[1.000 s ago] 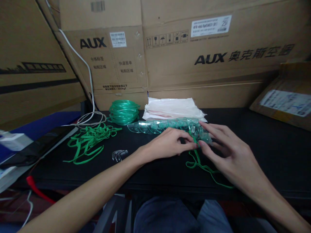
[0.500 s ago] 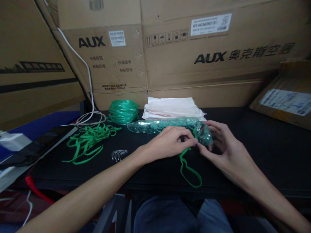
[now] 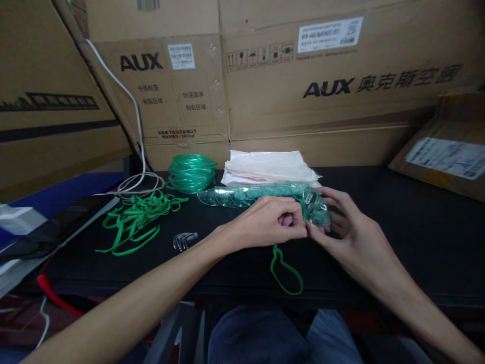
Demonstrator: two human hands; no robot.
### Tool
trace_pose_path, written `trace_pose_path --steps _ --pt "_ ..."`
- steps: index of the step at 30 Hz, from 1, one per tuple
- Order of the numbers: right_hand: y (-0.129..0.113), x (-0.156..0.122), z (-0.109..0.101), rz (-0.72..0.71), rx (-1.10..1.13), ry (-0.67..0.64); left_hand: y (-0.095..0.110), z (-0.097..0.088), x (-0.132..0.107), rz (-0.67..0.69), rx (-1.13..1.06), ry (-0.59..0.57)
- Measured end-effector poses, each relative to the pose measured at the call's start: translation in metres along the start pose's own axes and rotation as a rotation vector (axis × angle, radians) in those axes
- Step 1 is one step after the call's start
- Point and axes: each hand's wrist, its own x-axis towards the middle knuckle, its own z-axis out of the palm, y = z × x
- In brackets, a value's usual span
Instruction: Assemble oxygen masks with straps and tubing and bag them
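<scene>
My right hand (image 3: 356, 232) curls around a clear green plastic mask (image 3: 319, 210), thumb at its near edge and fingers behind it. At the mask's left edge, the fingers of my left hand (image 3: 273, 220) pinch a flat green elastic strap (image 3: 278, 252), whose loop hangs below toward the table's front. Part of the strap shows as a green strip against the mask; the pinch point itself is mostly hidden. Just behind my hands lies a row of nested clear green masks (image 3: 227, 196).
Left of my hands are a pile of loose green straps (image 3: 142, 217), several small bent metal clips (image 3: 185, 240) and coiled green tubing (image 3: 192, 174). White plastic bags (image 3: 269, 167) lie behind. Cardboard boxes (image 3: 265, 111) wall the black table's (image 3: 379, 192) back; another box (image 3: 450, 151) stands right.
My left hand's fingers have closed tighter beside the mask. The hanging strap loop has shifted a little to the left. My right hand keeps its hold on the mask.
</scene>
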Motion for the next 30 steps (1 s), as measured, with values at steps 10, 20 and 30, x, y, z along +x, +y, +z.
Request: trace_pose_path --steps 10,20,30 --pt "-0.001 0.000 0.001 -0.019 0.058 -0.045 -0.007 -0.002 -0.001 -0.020 0.001 0.004" --pt "0.002 0.001 0.000 0.025 0.046 -0.009 -0.004 -0.001 -0.002 0.051 -0.019 -0.023" --pt "0.011 0.000 -0.001 0.059 0.039 0.072 -0.003 -0.002 -0.003 0.040 0.007 -0.020"
